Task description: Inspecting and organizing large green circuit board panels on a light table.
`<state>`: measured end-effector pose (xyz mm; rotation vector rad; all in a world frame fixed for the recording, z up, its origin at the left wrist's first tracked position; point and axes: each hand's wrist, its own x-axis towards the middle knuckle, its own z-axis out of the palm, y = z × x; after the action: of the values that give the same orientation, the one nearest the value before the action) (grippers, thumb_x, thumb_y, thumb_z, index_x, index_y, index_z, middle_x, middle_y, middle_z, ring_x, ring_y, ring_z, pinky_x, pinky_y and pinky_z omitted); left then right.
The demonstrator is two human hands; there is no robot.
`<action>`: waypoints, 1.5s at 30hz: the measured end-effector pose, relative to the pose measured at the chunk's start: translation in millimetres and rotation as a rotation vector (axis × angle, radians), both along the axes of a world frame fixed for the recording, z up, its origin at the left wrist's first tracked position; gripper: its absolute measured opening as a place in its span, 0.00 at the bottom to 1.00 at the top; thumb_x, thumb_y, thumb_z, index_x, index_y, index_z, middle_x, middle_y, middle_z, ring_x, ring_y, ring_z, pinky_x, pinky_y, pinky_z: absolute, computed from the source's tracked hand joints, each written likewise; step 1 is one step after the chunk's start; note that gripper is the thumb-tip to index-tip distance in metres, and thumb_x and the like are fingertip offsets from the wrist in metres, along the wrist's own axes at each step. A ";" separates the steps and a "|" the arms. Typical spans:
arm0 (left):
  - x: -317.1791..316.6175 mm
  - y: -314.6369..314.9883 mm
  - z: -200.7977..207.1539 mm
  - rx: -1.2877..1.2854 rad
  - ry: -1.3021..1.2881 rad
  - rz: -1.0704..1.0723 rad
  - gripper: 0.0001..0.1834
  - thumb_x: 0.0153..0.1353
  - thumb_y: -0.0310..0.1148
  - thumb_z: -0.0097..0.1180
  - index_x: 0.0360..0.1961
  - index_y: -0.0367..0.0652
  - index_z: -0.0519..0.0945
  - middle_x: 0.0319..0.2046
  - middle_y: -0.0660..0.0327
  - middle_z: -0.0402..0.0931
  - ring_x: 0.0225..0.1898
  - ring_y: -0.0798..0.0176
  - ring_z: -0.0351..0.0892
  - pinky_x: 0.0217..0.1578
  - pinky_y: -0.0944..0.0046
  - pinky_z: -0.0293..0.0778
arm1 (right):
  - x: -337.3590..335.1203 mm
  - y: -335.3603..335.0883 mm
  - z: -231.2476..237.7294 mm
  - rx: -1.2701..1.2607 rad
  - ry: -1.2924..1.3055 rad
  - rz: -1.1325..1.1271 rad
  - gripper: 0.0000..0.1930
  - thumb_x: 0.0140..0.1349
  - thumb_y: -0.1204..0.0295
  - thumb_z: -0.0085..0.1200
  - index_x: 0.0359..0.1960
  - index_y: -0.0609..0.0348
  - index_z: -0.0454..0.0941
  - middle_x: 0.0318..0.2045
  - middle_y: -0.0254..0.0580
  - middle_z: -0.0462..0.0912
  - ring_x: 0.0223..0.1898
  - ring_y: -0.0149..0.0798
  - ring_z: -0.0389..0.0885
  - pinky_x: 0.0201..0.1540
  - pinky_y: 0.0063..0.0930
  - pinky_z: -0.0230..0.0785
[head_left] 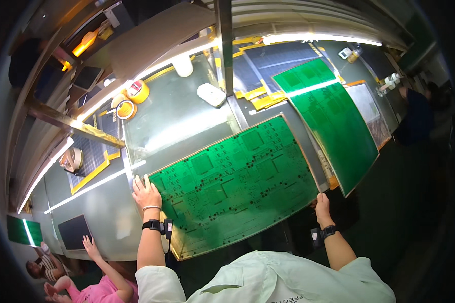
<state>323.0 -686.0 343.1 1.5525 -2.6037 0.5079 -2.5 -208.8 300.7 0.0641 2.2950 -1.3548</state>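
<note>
A large green circuit board panel (237, 182), with rows of square patterns and small dark holes, lies slantwise before me and reaches past the bench's front edge. My left hand (147, 194) is at its left edge, thumb over the board and fingers along the rim. At the right edge, my right hand (322, 208) pinches the board near its corner, fingers curled and partly hidden. Both wrists carry black straps with small devices. To the right, a second green panel (328, 121) reflects a light tube; neither hand touches it.
On the glossy bench (172, 121) are orange tape rolls (127, 109), a white oval device (212, 94) and a white cylinder (183, 65). A metal post (224, 45) rises behind the board. At left, a person in pink (106, 290) reaches toward a dark panel (76, 232). Another person (419, 113) is at right.
</note>
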 end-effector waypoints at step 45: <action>93.9 253.0 -31.7 -0.133 0.260 0.890 0.32 0.55 0.54 0.43 0.49 0.36 0.64 0.53 0.48 0.59 0.53 0.44 0.57 0.45 0.54 0.62 | -50.2 -5.4 97.0 0.527 0.929 1.250 0.24 0.48 0.78 0.38 0.51 0.65 0.62 0.57 0.45 0.57 0.58 0.48 0.53 0.58 0.41 0.47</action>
<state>416.8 -433.0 311.4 2.4631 -1.5508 0.4529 -52.7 -214.3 397.7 -1.7878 2.3759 -0.0542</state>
